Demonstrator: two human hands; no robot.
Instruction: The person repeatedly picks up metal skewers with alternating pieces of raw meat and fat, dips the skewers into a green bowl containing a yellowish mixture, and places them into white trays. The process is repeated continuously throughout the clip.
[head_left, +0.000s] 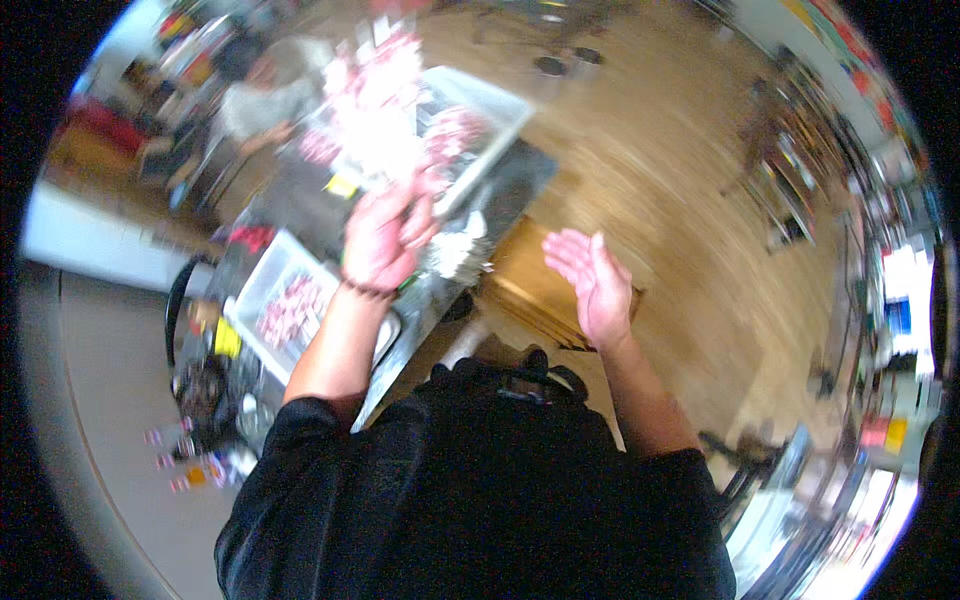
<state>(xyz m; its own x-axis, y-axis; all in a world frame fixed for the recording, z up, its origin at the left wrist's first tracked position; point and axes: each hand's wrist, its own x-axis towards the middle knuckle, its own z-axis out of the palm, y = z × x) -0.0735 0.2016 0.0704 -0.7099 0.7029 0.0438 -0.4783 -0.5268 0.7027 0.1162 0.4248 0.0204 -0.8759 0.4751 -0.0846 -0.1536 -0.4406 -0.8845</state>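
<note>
My left hand, with a beaded bracelet at the wrist, is raised over the table with its fingers curled. It overlaps a bright, overexposed cluster of pink and white pieces; blur and glare hide whether it grips any of them. Off the table's right side, my right hand is held in the air, fingers extended and nothing in it. Behind the left hand stands a translucent plastic bin with pink and white pieces. A second translucent bin with similar small pieces lies beside my left forearm. A pile of whitish pieces is at the table edge.
The dark table runs diagonally at my left. A wooden box or stool stands on the floor below my right hand. Across the table sits another person in a light top. Shelving stands along the right.
</note>
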